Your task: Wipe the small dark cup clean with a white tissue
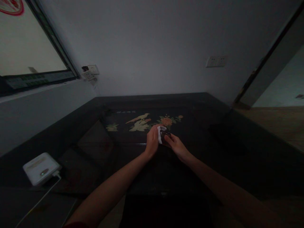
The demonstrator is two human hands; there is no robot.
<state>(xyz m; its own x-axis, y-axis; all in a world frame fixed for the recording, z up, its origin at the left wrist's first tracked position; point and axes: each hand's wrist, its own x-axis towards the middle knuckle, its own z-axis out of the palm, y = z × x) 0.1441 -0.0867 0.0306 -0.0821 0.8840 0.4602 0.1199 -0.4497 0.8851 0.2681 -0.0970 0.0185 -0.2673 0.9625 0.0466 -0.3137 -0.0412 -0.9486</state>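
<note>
In the head view my two hands meet over the middle of the dark table [133, 158]. My left hand [152, 139] is closed on a crumpled white piece that looks like a tissue or cloth [160, 136], pressed against a small dark glossy object [164, 135]. From the other side my right hand [175, 143] grips that dark object, with thumb and fingers around its edge. Its exact kind cannot be made out in the dim light. Behind the hands, the tabletop carries a picture of pale birds [140, 123] and an orange flower [166, 121].
A white box-shaped device [41, 167] with a plugged-in white cable [39, 202] lies at the left. The table meets a pale wall [147, 63] with sockets [216, 61] at the right and a socket strip [88, 75] by the window [30, 41].
</note>
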